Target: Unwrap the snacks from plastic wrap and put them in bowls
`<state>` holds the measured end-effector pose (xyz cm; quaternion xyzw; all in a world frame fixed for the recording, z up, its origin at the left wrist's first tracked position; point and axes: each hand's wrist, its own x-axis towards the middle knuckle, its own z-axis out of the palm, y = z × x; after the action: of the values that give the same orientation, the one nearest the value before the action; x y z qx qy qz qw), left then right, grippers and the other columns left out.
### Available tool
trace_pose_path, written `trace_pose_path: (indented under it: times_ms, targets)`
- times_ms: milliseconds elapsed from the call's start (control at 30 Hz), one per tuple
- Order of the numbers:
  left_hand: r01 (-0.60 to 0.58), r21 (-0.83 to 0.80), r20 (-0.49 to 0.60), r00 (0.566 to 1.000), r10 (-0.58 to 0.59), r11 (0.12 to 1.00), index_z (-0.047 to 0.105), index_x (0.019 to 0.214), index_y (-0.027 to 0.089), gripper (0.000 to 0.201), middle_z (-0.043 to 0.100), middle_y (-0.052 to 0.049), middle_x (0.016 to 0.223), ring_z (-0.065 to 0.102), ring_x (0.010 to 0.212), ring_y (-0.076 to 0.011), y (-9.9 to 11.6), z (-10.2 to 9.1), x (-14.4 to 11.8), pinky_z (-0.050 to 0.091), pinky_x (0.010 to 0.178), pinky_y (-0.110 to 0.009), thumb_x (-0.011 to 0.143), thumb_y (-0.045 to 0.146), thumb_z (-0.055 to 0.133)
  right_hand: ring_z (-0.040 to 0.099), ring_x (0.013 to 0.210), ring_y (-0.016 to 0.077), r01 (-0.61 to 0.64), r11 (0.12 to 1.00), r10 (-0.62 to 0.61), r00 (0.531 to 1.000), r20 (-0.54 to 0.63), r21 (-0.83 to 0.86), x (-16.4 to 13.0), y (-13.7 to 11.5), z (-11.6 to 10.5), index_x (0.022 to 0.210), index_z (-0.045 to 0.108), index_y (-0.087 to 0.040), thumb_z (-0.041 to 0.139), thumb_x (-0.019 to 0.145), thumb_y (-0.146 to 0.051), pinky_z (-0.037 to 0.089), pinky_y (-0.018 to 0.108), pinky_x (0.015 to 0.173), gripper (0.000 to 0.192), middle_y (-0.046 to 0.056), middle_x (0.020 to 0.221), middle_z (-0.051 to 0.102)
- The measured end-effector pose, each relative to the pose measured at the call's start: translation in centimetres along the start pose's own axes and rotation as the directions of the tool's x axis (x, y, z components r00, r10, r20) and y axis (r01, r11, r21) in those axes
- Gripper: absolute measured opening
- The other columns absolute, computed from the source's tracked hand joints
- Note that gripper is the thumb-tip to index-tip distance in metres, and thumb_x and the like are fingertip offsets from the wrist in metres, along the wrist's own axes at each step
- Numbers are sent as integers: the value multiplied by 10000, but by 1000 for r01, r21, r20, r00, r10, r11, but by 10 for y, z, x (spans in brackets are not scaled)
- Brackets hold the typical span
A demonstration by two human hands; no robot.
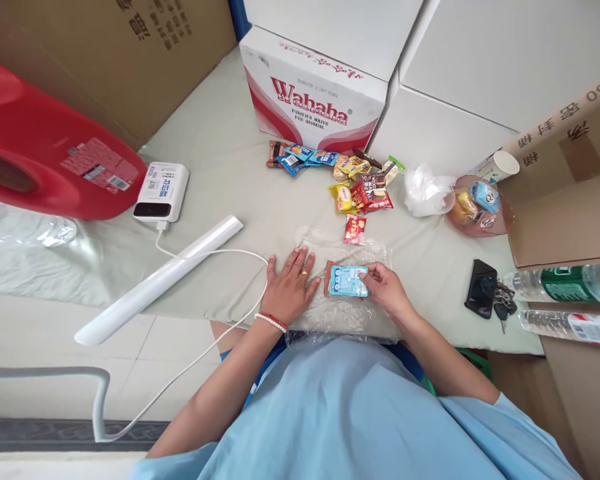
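My right hand pinches the right end of a blue snack packet with a brown left edge. The packet is over a clear plastic bag spread at the table's front edge. My left hand lies flat with fingers stretched out, touching the plastic bag's left side and holding nothing. A small red snack packet rests just beyond the bag. Farther back is a loose pile of wrapped snacks, among them blue packets, a yellow packet and a brown packet.
A white Wahaha box stands behind the snacks. Left are a white lamp bar, a cabled power bank and a red jug. Right are a crumpled bag, a snack bowl, keys and water bottles.
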<state>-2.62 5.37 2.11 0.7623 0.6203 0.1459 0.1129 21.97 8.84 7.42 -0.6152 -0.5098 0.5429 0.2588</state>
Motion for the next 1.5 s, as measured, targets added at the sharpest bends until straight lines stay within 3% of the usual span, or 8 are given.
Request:
trace_pose_path:
  times_ms: [100,167,367,733,1000,1200,1367,1500]
  targets:
    - [5,21,10,1000,-6,1000,386,1604,231,586,316,-128,1690,324,1568,-294,1,1,1,34,1270,-673,1070,467,330,690,863,215,218,891,-271,959,-83,-398,-6,4,-1,1179,608,-203,632,909,-454,597,382,729,369,120,1205,631]
    - [7,32,11,1000,-7,999,388,1603,236,587,324,-130,1687,331,1565,-295,1,1,1,49,1268,-673,1068,471,332,663,1128,266,364,736,-398,915,69,-571,-10,1,-1,1364,571,-228,646,930,-410,593,424,888,477,152,1427,530]
    - [5,67,-3,1000,-5,998,374,1607,242,593,341,-143,1679,362,1550,-303,1,2,1,75,1255,-686,1060,469,351,613,1272,304,426,485,-212,905,370,-764,-9,-16,10,1528,486,-283,697,930,-280,562,445,985,634,135,1585,412]
    - [11,3,12,1000,-11,1000,346,1615,218,621,283,-161,1706,339,1561,-303,-9,-2,-1,172,1255,-639,1055,487,332,608,1287,316,444,547,-302,895,327,-710,-13,-8,10,1531,475,-275,726,918,-333,589,468,961,665,145,1635,344]
    - [-247,-243,66,961,270,938,412,1558,244,682,456,-116,1631,352,1559,-254,-32,-34,-38,151,1303,-541,877,240,452,477,1416,297,743,489,-429,661,615,-457,-72,29,-71,1506,505,-303,742,921,-371,468,521,1147,635,126,1564,483]
    - [-296,-253,164,925,342,921,383,1565,197,789,499,-162,1588,423,1514,-296,-41,-34,-52,111,1296,-602,793,213,544,595,1202,302,644,498,-493,761,421,-581,-71,71,-57,1461,557,-215,635,983,-317,525,541,1025,494,156,1297,676]
    - [-151,-286,75,981,179,946,670,1128,243,270,712,-109,1329,584,1370,-251,-33,-28,-41,244,1270,-566,986,413,516,650,898,236,601,659,-553,795,250,-452,-50,45,-52,1117,731,-240,501,1046,-355,549,419,854,267,80,925,730]
    - [-11,-442,-25,1000,0,897,656,945,244,296,776,-73,1109,690,1188,-208,-26,-22,-31,355,1230,-492,1035,429,443,654,831,190,506,807,-482,862,155,-304,-26,19,-64,990,733,-230,608,981,-440,527,332,792,245,45,906,714]
